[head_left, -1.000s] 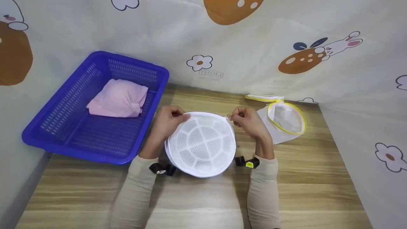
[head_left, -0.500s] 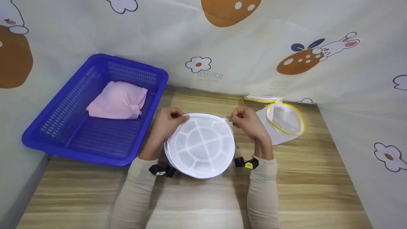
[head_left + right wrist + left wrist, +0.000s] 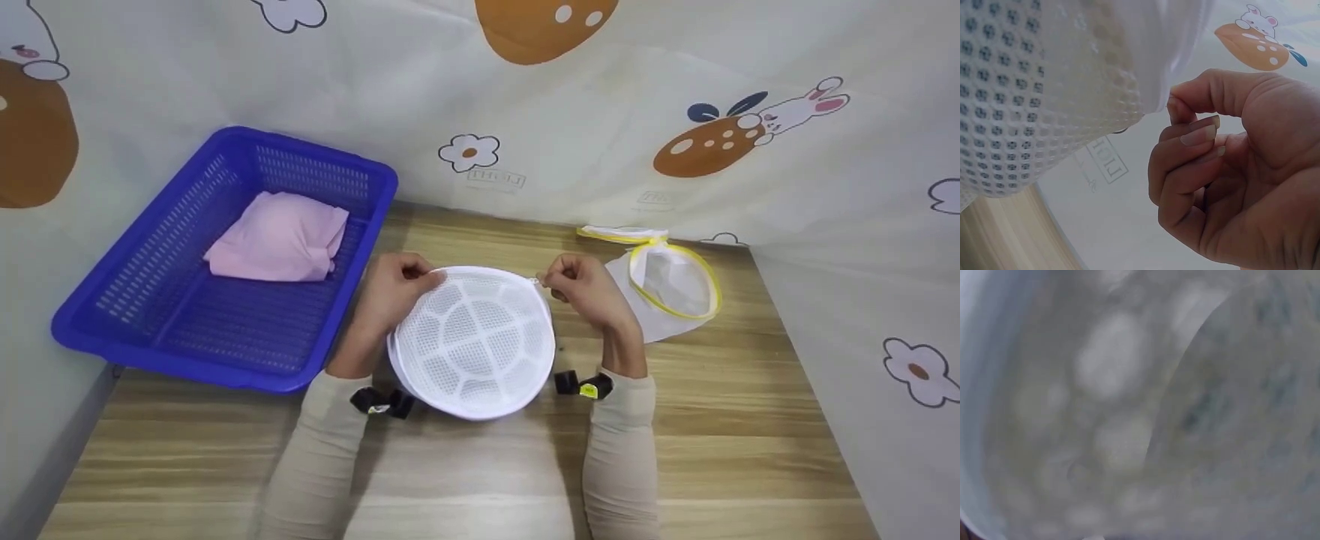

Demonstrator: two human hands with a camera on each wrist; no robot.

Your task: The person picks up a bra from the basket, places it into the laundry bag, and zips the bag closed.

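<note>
A round white mesh laundry bag [image 3: 480, 341] with a white rim is held up between both hands in the head view. My left hand [image 3: 394, 289] pinches its upper left rim between thumb and fingers. At the upper right rim, my right hand [image 3: 585, 289] pinches what looks like a small zipper pull [image 3: 535, 280]. From the right wrist, the thumb and index finger of my right hand [image 3: 1230, 163] meet at the bag's white edging [image 3: 1154, 73], the other fingers curled below. Blurred mesh [image 3: 1112, 382] fills the left wrist view, where the left hand cannot be made out.
Left of the hands stands a blue plastic basket [image 3: 365, 232] with a folded pink cloth [image 3: 277, 236] inside. A white bag with yellow edging [image 3: 679, 281] lies on the wooden table [image 3: 735, 427] at the back right. A patterned curtain [image 3: 570, 135] encloses the back and sides.
Both hands keep their hold on the mesh bag, almost unmoved. The head view has shifted very slightly; basket, pink cloth and yellow-edged bag stay in place.
</note>
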